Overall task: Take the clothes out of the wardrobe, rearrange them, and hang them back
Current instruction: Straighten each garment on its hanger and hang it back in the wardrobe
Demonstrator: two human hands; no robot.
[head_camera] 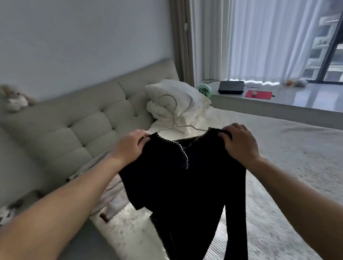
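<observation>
A stuffed toy (pixel 14 99) sat at the upper left of the frame, on top of the padded grey headboard (pixel 84 121). Below it, at the lower left, some pale clothes (pixel 108 182) lay on the bed (pixel 284 164).

The left hand (pixel 131 147) pinched the left shoulder of a black cardigan (pixel 184 180). The cardigan hung in the middle of the frame, held up over the bed. It had a pale stitched edge round the neck. A white hanger (pixel 174 118) was inside it, and its hook poked up above the neck. Behind the hook sat a white pillow (pixel 177 102).

The right hand (pixel 238 142) gripped the right shoulder of the cardigan. A long black sleeve hung down below it.

At the upper right, a small green fan (pixel 204 89), a black box (pixel 231 87) and a red mat (pixel 259 94) lay on the window ledge (pixel 311 99), under white curtains (pixel 260 39).
</observation>
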